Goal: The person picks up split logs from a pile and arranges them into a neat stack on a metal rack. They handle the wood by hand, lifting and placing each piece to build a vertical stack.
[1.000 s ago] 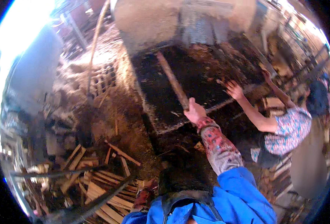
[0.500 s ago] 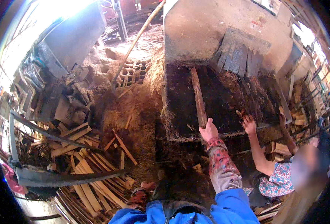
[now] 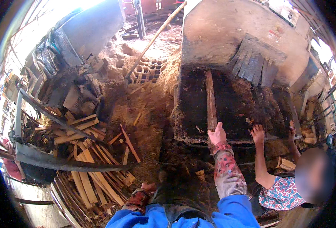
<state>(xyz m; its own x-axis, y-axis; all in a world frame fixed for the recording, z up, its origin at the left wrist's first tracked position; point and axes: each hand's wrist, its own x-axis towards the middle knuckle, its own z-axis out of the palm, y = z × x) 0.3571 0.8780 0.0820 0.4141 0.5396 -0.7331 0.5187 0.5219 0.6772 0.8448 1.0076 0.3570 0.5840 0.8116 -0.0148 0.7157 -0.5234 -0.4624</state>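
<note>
My right hand [image 3: 217,134] is closed round the near end of a long, rough wooden stick [image 3: 211,100]. The stick lies out over a dark, soot-black slab or platform [image 3: 192,89] in front of me. Low in the view, close to my body and beside a pile of wood slats, is my left hand [image 3: 149,187]; its fingers are small and dim, so their grip does not show. To my right another person's hand [image 3: 257,133] rests at the platform's front edge, near a small brownish lump [image 3: 249,121]. That person's other hand [image 3: 291,129] touches the platform's right side.
Split wood slats [image 3: 88,178] lie piled at the left, behind a curved metal bar [image 3: 69,162]. A long pole [image 3: 156,38] leans by a perforated brick-like grate [image 3: 147,71]. A plastered wall [image 3: 213,34] with a charred, slatted flap [image 3: 257,62] rises behind the platform. The co-worker [image 3: 282,192] crouches close at right.
The whole scene has shifted slightly right and down as my head turned. My right hand still grips the stick, which keeps about the same place on the platform.
</note>
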